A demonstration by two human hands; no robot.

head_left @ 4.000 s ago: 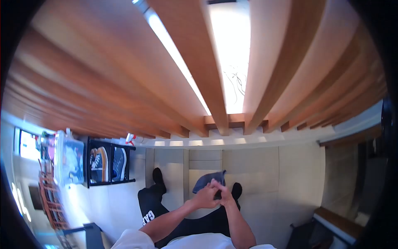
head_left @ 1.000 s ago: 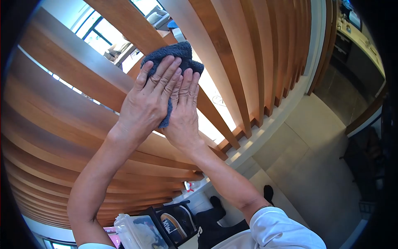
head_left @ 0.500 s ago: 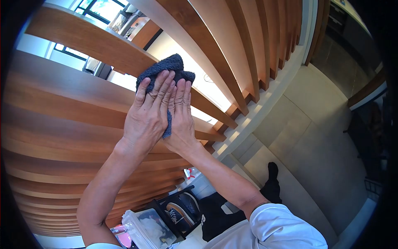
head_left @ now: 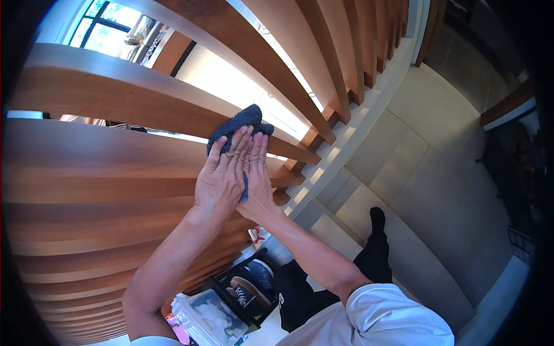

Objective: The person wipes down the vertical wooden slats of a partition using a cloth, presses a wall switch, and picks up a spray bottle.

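A dark grey cloth (head_left: 245, 118) is folded around the edge of a wooden slat (head_left: 127, 92). My left hand (head_left: 221, 183) presses the cloth from the left side, its fingers straight and close together. Beside it, my right hand (head_left: 257, 183) holds the cloth from the other side, fingers also extended. The two hands lie nearly palm to palm, with the cloth and slat between them. A strip of cloth hangs out between my wrists. My palms are hidden.
More wooden slats (head_left: 98, 190) stand in rows on both sides, rising from a pale ledge (head_left: 352, 130). Below are a rack with shoes (head_left: 248, 291), a clear plastic box (head_left: 210, 317) and a red-and-white spray bottle top (head_left: 255, 234). Grey tiled steps (head_left: 398, 242) lie to the right.
Both hands and the cloth have moved down along the slat, towards its ledge end. The camera view has shifted too, so the slats and window appear displaced.
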